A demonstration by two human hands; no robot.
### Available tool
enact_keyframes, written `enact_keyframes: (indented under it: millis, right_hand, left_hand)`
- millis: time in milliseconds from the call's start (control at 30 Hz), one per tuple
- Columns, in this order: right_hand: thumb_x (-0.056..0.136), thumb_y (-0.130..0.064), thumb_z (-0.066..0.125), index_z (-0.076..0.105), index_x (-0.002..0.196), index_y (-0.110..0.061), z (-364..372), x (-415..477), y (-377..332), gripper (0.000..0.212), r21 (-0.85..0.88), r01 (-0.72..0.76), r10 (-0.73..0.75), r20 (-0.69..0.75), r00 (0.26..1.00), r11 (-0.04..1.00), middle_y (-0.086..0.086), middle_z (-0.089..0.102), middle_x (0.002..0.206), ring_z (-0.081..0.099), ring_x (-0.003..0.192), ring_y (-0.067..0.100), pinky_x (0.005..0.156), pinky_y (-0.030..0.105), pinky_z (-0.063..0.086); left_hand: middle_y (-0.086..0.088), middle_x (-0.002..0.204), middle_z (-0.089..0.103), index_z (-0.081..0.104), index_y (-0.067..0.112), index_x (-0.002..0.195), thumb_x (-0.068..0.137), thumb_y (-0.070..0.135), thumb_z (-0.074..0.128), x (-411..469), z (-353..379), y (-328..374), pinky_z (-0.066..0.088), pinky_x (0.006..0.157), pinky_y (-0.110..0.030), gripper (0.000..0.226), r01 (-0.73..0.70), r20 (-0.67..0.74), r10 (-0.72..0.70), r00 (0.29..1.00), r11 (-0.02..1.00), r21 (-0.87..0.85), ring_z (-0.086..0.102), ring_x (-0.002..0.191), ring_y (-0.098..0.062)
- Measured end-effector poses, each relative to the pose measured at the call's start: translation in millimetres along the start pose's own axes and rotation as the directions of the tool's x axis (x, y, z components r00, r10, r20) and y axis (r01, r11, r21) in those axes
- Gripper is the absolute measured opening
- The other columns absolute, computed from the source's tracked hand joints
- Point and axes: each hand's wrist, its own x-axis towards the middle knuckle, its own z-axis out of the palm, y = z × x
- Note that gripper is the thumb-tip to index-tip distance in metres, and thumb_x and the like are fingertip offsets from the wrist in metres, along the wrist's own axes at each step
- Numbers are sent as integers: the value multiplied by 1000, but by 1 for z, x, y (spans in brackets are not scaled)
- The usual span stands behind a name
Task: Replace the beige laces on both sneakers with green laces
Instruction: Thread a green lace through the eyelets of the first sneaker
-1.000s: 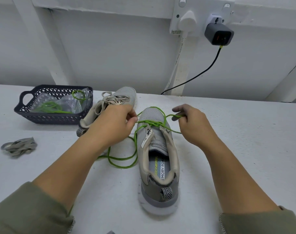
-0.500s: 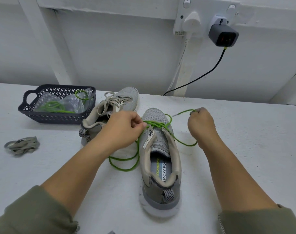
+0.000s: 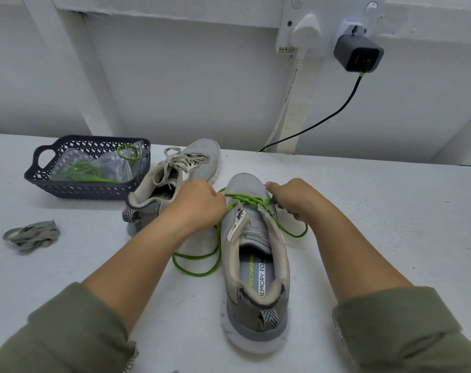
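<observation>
two sneakers, two hands, one green lace going in

i count two grey sneakers on the table (image 3: pixel 390 211). the near sneaker (image 3: pixel 256 270) lies heel toward me, with a green lace (image 3: pixel 199 270) crossed over its front eyelets and its slack looped on the table to the left. the far sneaker (image 3: pixel 199 160) carries beige laces (image 3: pixel 183 160). the left hand (image 3: pixel 199 203) pinches the green lace and the right hand (image 3: pixel 296 200) curls round it. one basket (image 3: pixel 75 189), just beside the far sneaker, holds a bag with spare green lace (image 3: pixel 81 170). one loose beige bundle (image 3: pixel 31 235) lies well left. bare tabletop opens to the right, and the wall stands close behind the far toe.
</observation>
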Motion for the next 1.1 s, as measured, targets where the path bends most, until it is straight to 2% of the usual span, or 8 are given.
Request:
enact_keyframes:
  millis: [133, 267, 367, 433, 567, 767, 967, 1100]
  right_hand:
    - [93, -31, 60, 62, 82, -9, 4, -2, -7, 25, 185, 236, -207, -162, 965, 954, -1, 45, 59, 40, 56, 16, 50, 25, 31]
    - [87, -25, 62, 70, 73, -19, -11, -23, -7, 17, 424, 450, -413, -182, 893, 786, -6, 41, 57, 32, 51, 9, 48, 20, 28]
    - [77, -23, 56, 66, 57, -18, -30, -38, 6, 23, 293, 367, -377, -22, 926, 883, -6, 43, 55, 34, 54, 12, 53, 25, 26]
    - [83, -21, 54, 67, 60, -16, -37, -44, 13, 27, -32, 210, -207, 78, 975, 977, -2, 43, 61, 35, 56, 15, 53, 26, 26]
    - [96, -40, 44, 67, 105, -8, -35, -53, 14, 40, -430, 60, 18, 175, 984, 901, 1, 42, 69, 35, 53, 15, 49, 26, 27]
    - [100, -49, 36, 28, 137, -13, -32, -58, 14, 52, -293, 88, -72, 68, 995, 952, 10, 55, 109, 49, 93, 25, 78, 35, 36]
    - [102, -24, 38, 63, 101, -12, -30, -56, 6, 28, -297, 271, -324, -144, 935, 916, -3, 55, 77, 47, 64, 12, 51, 26, 30]
    - [94, -18, 44, 65, 92, -16, -21, -60, -1, 22, -158, 391, -416, -191, 889, 907, -10, 53, 69, 43, 58, 5, 49, 23, 29]
  left_hand:
    - [-8, 70, 51, 54, 13, 73, 87, 14, 44, 1, -2, 4, 42, 61, -31, 17, 29, 85, -28, 996, 1000, -8, 46, 65, -21]
    - [-8, 115, 60, 54, 19, 124, 93, 15, 41, -4, -2, 1, 46, 88, -32, 34, 26, 143, -19, 990, 999, -47, 55, 101, -19]
    - [1, 97, 63, 34, 22, 147, 94, 13, 39, -7, -2, 0, 41, 64, -24, 53, -12, 141, 23, 990, 997, -80, 56, 79, -10]
    - [7, 90, 59, 33, 24, 147, 94, 12, 37, -8, -2, 1, 39, 59, -23, 55, -17, 147, 30, 989, 996, -87, 52, 72, -5]
    - [-3, 126, 56, 29, 20, 149, 97, 13, 36, -10, 2, 2, 33, 83, -21, 53, -39, 153, 50, 987, 997, -70, 45, 96, -8]
    - [-4, 93, 63, 38, 19, 141, 98, 22, 38, -14, 3, -2, 39, 68, -28, 43, -61, 84, 71, 994, 991, -118, 56, 80, -13]
    - [4, 78, 69, 65, 23, 87, 93, 30, 56, -17, -8, -4, 50, 67, -26, 13, -138, -44, 133, 990, 976, -167, 63, 74, -14]
    - [-6, 81, 74, 70, 12, 84, 93, 28, 59, -17, -10, -2, 60, 66, -31, 21, -35, 92, 67, 993, 947, -320, 72, 76, -19]
